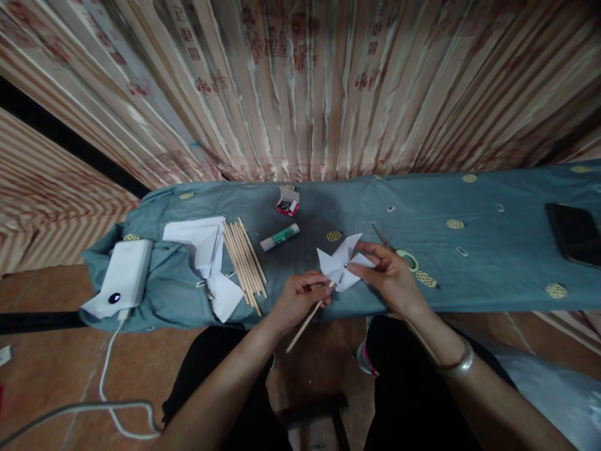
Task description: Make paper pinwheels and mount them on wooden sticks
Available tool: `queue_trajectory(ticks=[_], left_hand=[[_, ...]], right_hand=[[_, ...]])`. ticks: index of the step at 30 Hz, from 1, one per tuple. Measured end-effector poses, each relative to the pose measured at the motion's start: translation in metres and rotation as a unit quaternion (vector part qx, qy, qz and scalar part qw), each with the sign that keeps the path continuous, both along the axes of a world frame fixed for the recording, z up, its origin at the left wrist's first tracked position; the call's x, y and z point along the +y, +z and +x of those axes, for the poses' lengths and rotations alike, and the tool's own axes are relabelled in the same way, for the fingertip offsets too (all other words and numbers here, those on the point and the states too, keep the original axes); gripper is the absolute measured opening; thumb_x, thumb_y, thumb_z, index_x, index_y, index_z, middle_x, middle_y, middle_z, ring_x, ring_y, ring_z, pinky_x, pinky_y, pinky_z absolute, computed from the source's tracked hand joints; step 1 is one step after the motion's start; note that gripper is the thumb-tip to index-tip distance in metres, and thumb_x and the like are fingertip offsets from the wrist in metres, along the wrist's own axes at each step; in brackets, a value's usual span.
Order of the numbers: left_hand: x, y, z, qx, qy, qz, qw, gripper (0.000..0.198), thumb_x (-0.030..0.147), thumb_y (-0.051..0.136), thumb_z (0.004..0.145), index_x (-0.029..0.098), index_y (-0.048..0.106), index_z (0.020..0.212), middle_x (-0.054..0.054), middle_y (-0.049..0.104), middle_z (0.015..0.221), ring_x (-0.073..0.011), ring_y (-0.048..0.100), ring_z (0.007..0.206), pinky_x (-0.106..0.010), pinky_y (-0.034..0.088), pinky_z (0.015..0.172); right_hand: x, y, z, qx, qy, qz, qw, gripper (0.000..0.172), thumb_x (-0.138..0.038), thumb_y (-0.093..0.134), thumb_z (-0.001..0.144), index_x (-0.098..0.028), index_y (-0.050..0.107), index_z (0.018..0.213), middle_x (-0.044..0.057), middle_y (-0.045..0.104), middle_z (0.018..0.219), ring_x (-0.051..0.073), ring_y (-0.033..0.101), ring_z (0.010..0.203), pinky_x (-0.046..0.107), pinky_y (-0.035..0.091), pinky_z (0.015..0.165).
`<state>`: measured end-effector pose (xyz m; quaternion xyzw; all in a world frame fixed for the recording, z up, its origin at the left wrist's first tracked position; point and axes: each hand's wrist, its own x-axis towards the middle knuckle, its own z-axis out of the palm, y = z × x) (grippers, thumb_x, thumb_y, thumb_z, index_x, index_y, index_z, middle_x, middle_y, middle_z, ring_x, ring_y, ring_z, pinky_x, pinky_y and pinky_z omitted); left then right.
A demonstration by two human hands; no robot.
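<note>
A white paper pinwheel [339, 263] is held over the front part of the cloth-covered table. My right hand [387, 275] pinches it near its centre, where a small dark pin head shows by the thumb. Closed round a thin wooden stick [304, 327] is my left hand [300, 297]. The stick slants down toward me, its upper end close against the pinwheel; whether the pin joins them I cannot tell. Just beyond my right hand lie scissors [407, 258] with pale green handles, partly hidden by the hand.
On the blue-green cloth [502, 269] lie several wooden sticks [244, 263], a glue stick [280, 237], an open small red box [287, 202] of pins and white paper sheets [200, 241]. A white power bank [124, 275] with a cable sits left, a black phone [573, 233] far right.
</note>
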<state>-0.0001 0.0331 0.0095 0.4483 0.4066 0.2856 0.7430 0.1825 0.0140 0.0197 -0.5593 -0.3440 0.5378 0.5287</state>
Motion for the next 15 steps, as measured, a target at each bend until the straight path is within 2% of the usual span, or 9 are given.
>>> queue_trajectory(ticks=[4, 11, 15], left_hand=[[0.0009, -0.0025, -0.0021, 0.009, 0.002, 0.007, 1.000, 0.039, 0.049, 0.085, 0.059, 0.013, 0.076, 0.072, -0.002, 0.059, 0.067, -0.0089, 0.053, 0.056, -0.022, 0.044, 0.055], [0.0035, -0.0089, -0.0036, 0.023, 0.016, 0.062, 0.998, 0.034, 0.044, 0.083, 0.062, 0.015, 0.078, 0.078, -0.008, 0.055, 0.101, -0.0133, 0.054, 0.077, -0.019, 0.046, 0.050], [0.0051, -0.0080, -0.0055, 0.015, 0.008, 0.044, 0.999, 0.032, 0.043, 0.082, 0.063, 0.015, 0.078, 0.077, -0.006, 0.057, 0.099, -0.0089, 0.052, 0.067, -0.018, 0.042, 0.049]], right_hand=[[0.0004, 0.0013, -0.0012, 0.014, -0.003, -0.010, 1.000, 0.049, -0.033, 0.090, 0.053, -0.021, 0.065, 0.093, 0.000, 0.077, 0.074, 0.016, 0.069, 0.058, 0.028, 0.056, 0.058], [0.0007, -0.0036, -0.0015, 0.014, -0.008, -0.006, 1.000, 0.048, -0.034, 0.090, 0.055, -0.023, 0.066, 0.095, 0.000, 0.077, 0.077, 0.017, 0.070, 0.061, 0.028, 0.057, 0.057], [0.0021, -0.0036, -0.0024, 0.019, -0.030, -0.015, 0.999, 0.050, -0.034, 0.092, 0.050, -0.023, 0.067, 0.092, -0.001, 0.076, 0.072, 0.016, 0.066, 0.054, 0.026, 0.053, 0.047]])
